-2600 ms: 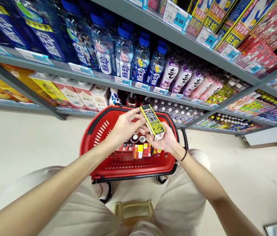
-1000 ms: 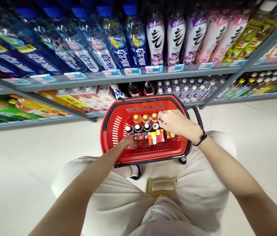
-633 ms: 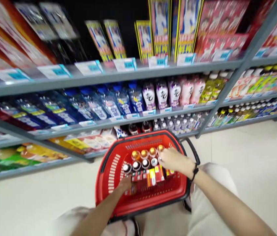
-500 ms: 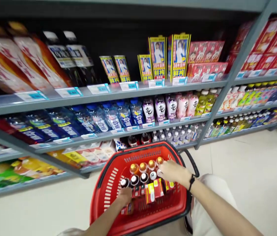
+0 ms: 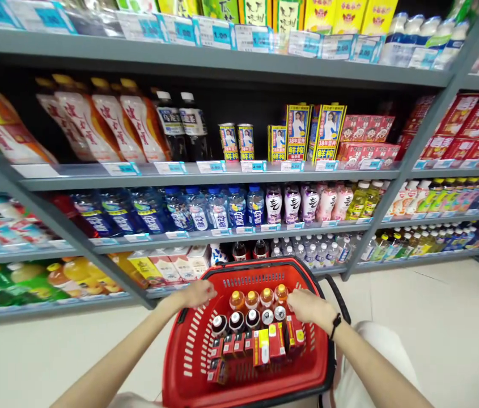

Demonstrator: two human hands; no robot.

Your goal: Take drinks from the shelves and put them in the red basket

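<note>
A red shopping basket (image 5: pixel 239 391) with black edging stands on the floor before me. Inside, orange-capped bottles (image 5: pixel 251 300) form the back row. White-capped dark bottles (image 5: pixel 236 322) and two silver-topped cans (image 5: pixel 267 316) stand in front of them, then small red and yellow boxes (image 5: pixel 261 347). My left hand (image 5: pixel 196 293) hovers over the basket's left rim, its fingers curled with nothing visible in them. My right hand (image 5: pixel 309 307) is inside the right side, closed, its fingertips beside the rightmost orange-capped bottle (image 5: pixel 282 293). Whether they grip anything is hidden.
Shelves (image 5: pixel 205 178) rise right behind the basket, holding blue-capped bottles (image 5: pixel 196 209), yellow drink cartons (image 5: pixel 296 133), cans (image 5: pixel 245 141) and large bottles (image 5: pixel 105 119). A basket handle (image 5: pixel 339 300) sticks out at right. Pale floor (image 5: pixel 426 317) lies on both sides.
My left hand has lifted from the front-left items and moved up to the basket's left rim. My right hand has drawn slightly right, off the can tops. The view has tilted up.
</note>
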